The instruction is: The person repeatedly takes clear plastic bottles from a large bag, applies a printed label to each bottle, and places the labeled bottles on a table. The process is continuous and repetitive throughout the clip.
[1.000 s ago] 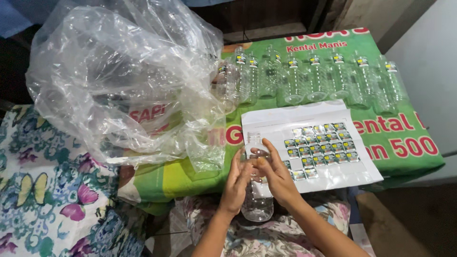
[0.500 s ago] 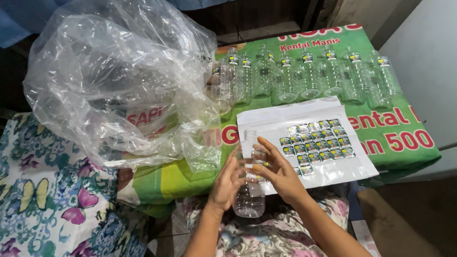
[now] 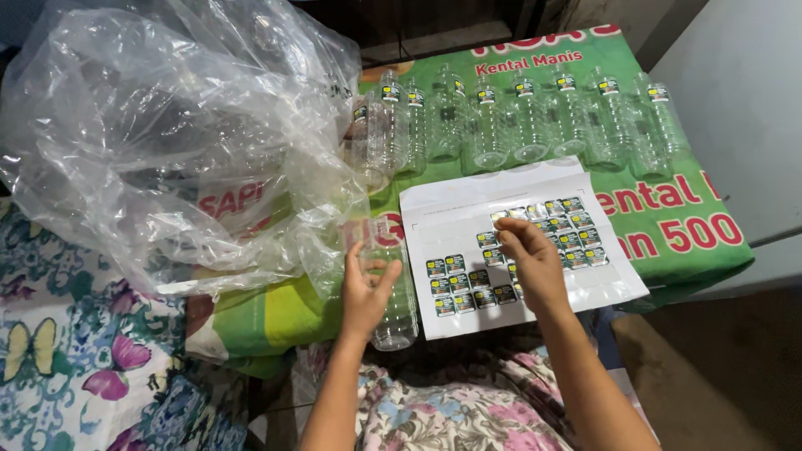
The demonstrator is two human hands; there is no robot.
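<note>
Clear glossy plastic bottle (image 3: 393, 292); crinkled transparent plastic bag (image 3: 167, 142); smooth white paper sticker sheet (image 3: 518, 242); floral cloth (image 3: 58, 359).

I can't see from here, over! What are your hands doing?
Left hand holds clear bottle. Right hand pinching at sticker sheet. Big plastic bag beside bottle.
</note>
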